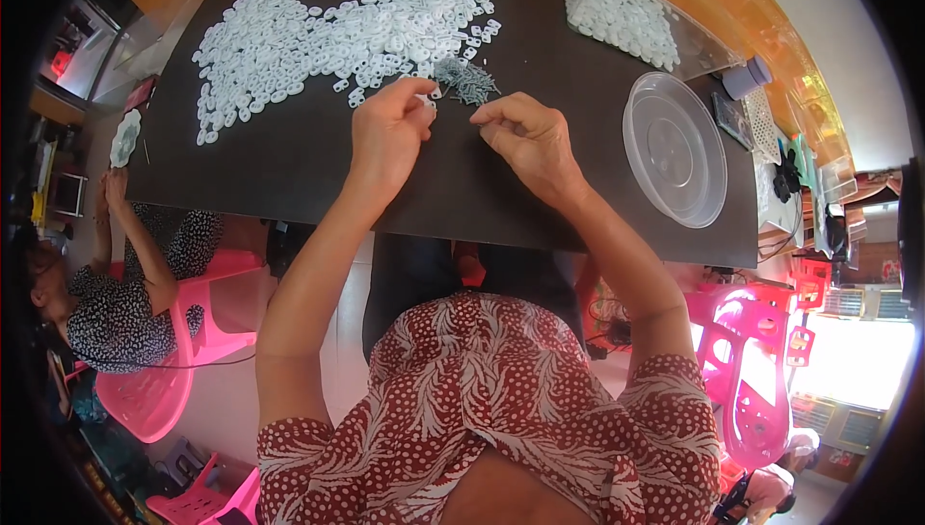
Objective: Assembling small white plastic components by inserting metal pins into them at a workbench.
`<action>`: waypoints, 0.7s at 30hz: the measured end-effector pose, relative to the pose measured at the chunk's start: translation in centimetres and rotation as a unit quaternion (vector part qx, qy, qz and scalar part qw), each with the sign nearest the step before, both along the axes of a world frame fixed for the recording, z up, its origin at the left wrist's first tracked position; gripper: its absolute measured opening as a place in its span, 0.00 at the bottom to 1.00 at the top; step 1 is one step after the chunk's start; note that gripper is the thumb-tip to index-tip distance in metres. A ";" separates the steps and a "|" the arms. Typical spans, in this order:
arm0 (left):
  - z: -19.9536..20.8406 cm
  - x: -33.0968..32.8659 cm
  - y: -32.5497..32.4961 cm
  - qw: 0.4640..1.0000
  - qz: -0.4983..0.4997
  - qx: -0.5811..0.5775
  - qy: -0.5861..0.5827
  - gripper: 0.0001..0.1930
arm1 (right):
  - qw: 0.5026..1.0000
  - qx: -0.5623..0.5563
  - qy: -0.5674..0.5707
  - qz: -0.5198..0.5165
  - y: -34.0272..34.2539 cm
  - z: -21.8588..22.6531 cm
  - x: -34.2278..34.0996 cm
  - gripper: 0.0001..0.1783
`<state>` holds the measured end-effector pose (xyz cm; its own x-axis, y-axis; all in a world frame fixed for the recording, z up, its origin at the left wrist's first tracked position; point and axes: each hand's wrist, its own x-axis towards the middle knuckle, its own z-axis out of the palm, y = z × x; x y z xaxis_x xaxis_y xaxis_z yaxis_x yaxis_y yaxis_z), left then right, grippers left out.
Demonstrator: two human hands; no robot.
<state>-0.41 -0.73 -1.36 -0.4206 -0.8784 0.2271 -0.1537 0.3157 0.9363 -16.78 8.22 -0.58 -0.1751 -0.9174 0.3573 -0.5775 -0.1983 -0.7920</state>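
Note:
A large spread of small white oval plastic pieces (385,29) with holes in them covers the far left of the dark table. At its right edge lies a small heap of grey screws (466,80). My left hand (388,130) is closed just in front of the heap, with a white oval piece showing at its fingertips. Facing it, my right hand (528,140) is pinched shut beside the screws. Whatever sits between its thumb and finger is too small to make out. The two hands are apart.
A clear tray of white pieces (624,22) stands at the far right. Nearer on the right lies a round translucent lid (674,149), with a purple-capped container (747,77) beyond. At the left, another person (125,303) sits on a pink chair (154,395) by the table.

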 end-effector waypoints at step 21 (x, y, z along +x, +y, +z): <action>0.2 4.1 6.8 0.861 -0.082 0.371 0.338 0.06 | 0.975 0.035 -0.212 0.064 2.7 1.7 4.8 0.06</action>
<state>3.72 6.06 -1.12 -0.5451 -0.8284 -0.1289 0.4958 -0.4424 0.7473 -11.97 10.96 1.15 -0.1765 -0.9609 0.2134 -0.1696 -0.1839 -0.9682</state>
